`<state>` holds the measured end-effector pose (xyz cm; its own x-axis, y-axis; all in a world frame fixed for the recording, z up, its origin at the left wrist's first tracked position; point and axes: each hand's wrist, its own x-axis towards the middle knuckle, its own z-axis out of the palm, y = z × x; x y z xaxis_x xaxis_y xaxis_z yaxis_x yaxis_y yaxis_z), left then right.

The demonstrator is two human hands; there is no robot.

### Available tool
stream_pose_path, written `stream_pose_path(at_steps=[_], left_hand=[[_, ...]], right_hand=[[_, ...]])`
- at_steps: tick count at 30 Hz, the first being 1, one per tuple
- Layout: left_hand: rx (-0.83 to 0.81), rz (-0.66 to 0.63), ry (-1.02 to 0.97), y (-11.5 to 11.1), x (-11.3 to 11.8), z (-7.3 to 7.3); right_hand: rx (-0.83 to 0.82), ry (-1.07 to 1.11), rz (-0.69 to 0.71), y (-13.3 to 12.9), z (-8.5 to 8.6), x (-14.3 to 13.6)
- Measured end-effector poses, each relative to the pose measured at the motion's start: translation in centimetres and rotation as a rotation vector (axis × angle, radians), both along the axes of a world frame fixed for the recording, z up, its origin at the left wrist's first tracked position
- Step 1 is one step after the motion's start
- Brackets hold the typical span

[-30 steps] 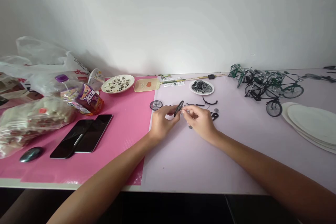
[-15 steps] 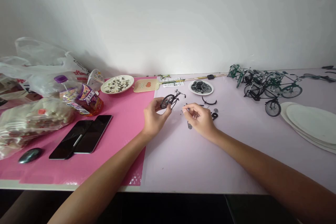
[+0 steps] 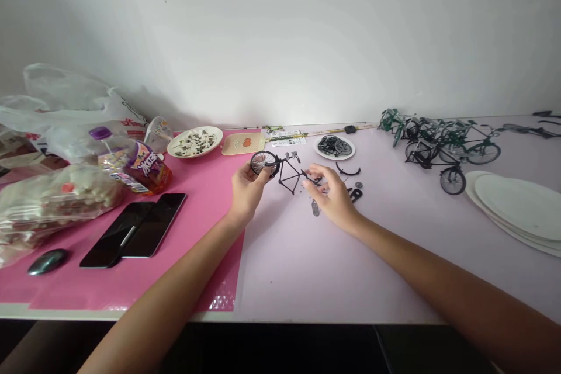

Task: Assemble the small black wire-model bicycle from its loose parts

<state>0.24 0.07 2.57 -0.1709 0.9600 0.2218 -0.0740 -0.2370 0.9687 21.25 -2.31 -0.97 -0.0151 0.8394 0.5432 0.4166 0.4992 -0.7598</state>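
Note:
A small black model bicycle [image 3: 290, 177] with a silver handlebar and only a front wheel is held just above the table. My left hand [image 3: 248, 190] pinches it by the spoked front wheel [image 3: 263, 159]. At the rear end of the frame, the curled fingers and thumb of my right hand [image 3: 331, 193] close around it; part of the frame is hidden there. Loose small parts lie beside and under my right hand, among them a curved black mudguard [image 3: 348, 172], a black chain-guard piece [image 3: 356, 194] and a grey piece [image 3: 315, 208].
Behind stands a plate [image 3: 354, 151] of black wheels and parts. Several finished model bicycles [image 3: 480, 151] and stacked white plates [image 3: 517, 204] are on the right. Left are two phones [image 3: 153, 228], a mouse [image 3: 48, 261], a drink bottle [image 3: 131, 158], bags [image 3: 56, 193] and a plate [image 3: 214, 135] of pale pieces.
The model bicycle has turned sideways and its front wheel has moved left with my left hand. My right hand has come onto the frame's rear end, its fingers a little wider.

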Motion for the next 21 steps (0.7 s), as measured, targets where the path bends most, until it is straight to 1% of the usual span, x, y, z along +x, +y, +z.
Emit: stream_pose_path(at_steps=[2,5,8,11,12,14,16,17,18,19,21], left_hand=[[-0.02,-0.049,-0.045,0.0,0.0,-0.1],[-0.048,-0.099,-0.074,0.1,0.1,-0.3],[-0.048,-0.143,-0.041,0.3,0.2,-0.6],[-0.022,-0.17,0.035,0.5,0.2,-0.9],[-0.006,-0.153,0.073,0.5,0.2,-1.0],[0.062,-0.053,0.179,0.3,0.0,-1.2],[0.185,0.091,0.326,0.0,-0.2,-1.2],[0.256,0.141,0.405,-0.2,-0.2,-1.2],[0.316,0.149,0.479,-0.5,-0.3,-1.1],[0.359,0.111,0.543,-0.7,-0.2,-1.1],[0.379,-0.046,0.615,-1.3,0.0,-1.0]], right_hand=[[-0.017,-0.012,0.038,0.1,-0.1,0.1],[-0.023,-0.012,0.05,0.0,-0.1,0.2],[-0.028,0.042,0.035,0.0,0.0,0.1],[-0.065,0.127,-0.009,0.0,0.1,0.0],[-0.078,0.158,-0.028,0.0,0.1,0.0],[-0.084,0.214,-0.06,0.1,0.2,0.0],[-0.063,0.247,-0.087,0.2,0.3,0.0],[-0.051,0.25,-0.096,0.2,0.3,0.0],[-0.044,0.249,-0.104,0.2,0.3,-0.1],[-0.042,0.242,-0.109,0.1,0.4,-0.1],[-0.047,0.222,-0.099,-0.1,0.4,-0.3]])
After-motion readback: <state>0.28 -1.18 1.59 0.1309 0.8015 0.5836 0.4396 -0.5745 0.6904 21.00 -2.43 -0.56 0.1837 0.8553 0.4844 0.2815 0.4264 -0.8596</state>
